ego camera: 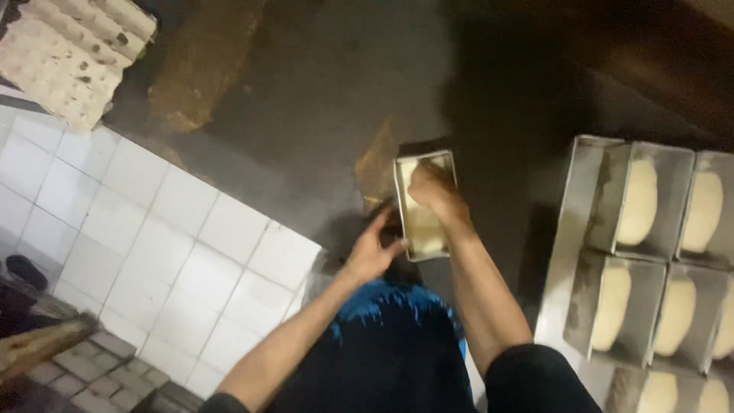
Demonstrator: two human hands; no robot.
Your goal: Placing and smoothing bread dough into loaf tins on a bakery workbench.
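Left hand (pixel 372 256) with its grip on the bread tin's (pixel 425 205) side, right hand (pixel 434 190) inside it, fingers curled on pale dough (pixel 423 226).

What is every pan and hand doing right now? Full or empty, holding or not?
Held loaf pan: has pale dough inside, open top.
Right hand: pressing on the dough in the pan.
Left hand: gripping the pan's near end.
Loaf pans on tray: each filled with dough, uncovered.
Metal tray: loaded with pans.
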